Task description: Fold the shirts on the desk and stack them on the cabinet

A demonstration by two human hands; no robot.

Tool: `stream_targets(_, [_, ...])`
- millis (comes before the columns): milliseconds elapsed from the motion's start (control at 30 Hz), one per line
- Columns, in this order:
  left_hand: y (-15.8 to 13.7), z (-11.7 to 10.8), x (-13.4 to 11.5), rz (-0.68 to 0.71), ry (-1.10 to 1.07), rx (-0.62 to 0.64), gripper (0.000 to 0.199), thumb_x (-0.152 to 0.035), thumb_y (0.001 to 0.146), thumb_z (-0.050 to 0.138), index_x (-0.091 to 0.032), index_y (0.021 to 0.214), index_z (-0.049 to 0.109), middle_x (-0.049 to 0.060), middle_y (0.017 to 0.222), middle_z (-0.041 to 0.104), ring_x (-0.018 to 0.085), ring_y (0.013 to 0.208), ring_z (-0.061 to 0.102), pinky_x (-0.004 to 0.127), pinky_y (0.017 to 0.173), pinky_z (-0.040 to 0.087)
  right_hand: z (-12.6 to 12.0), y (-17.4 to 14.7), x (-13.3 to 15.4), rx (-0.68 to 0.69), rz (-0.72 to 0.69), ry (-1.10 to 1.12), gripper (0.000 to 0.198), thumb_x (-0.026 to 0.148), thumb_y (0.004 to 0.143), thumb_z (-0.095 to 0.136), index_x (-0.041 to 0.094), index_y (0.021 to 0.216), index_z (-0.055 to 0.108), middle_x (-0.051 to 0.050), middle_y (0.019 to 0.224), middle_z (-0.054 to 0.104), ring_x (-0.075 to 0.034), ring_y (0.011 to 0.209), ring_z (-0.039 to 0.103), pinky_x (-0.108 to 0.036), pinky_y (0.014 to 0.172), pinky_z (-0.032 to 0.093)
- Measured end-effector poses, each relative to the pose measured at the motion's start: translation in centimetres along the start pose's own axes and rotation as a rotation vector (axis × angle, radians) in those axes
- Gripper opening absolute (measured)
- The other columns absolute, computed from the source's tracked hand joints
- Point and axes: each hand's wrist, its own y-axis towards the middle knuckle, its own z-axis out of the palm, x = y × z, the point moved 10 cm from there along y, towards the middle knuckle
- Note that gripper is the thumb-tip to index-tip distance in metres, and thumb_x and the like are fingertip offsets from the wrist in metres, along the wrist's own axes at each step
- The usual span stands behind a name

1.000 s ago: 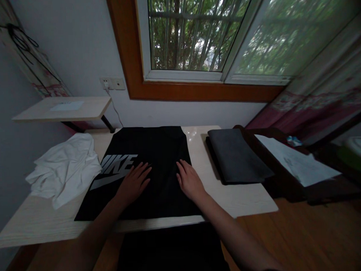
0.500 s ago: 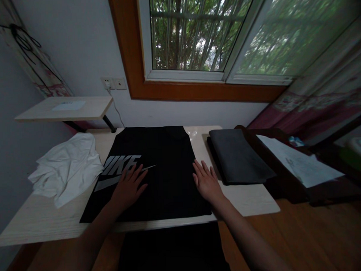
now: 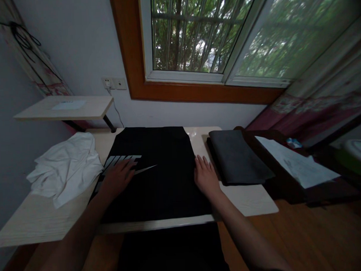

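Observation:
A black shirt point(image 3: 167, 187) with a grey printed logo lies spread flat on the pale wooden table point(image 3: 248, 198), its near edge close to the table's front. On the printed lettering rests my left hand point(image 3: 118, 178), palm down, its fingers stretched out and partly covering the logo. At the shirt's right edge lies my right hand point(image 3: 207, 177), also palm down, fingers extended, partly on the cloth and partly over the table. Neither hand grips the fabric.
A crumpled white cloth point(image 3: 67, 167) lies at the left. Folded dark grey cloth point(image 3: 237, 155) is stacked on the right, beside a dark surface bearing a paper sheet point(image 3: 294, 161). A small raised shelf point(image 3: 93, 109) stands at the back left, below a wall socket point(image 3: 113, 83).
My left hand has slid left and slightly away from me across the logo, its fingers closer together. My right hand has moved slightly right along the shirt's edge.

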Motion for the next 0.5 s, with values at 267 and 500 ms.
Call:
stream_targets(267, [2.2,2.0,6.4,-0.166,0.122,-0.06,0.053,-0.043,0.102,0.037,-0.014,0.143,0.054,0.017,0.156,0.046,0.036,0.148,0.036,0.059,0.115,0.036,1.5,8.1,6.6,0.003,-0.033,0.179,0.06,0.036,0.104,0.034,0.003,0.154,0.037,-0.019,0.165,0.028,-0.029,0.154,0.024,-0.046,0.124,0.021])
stream_targets(500, [1.1,3.3,6.1,-0.203,0.174,-0.002,0.058,-0.045,0.101,0.034,-0.013,0.148,0.05,0.017,0.159,0.041,0.035,0.149,0.035,0.056,0.12,0.028,5.5,11.4,8.5,0.054,-0.011,0.182,0.064,0.044,0.104,0.034,0.004,0.153,0.039,-0.019,0.164,0.03,-0.028,0.154,0.024,-0.045,0.125,0.018])
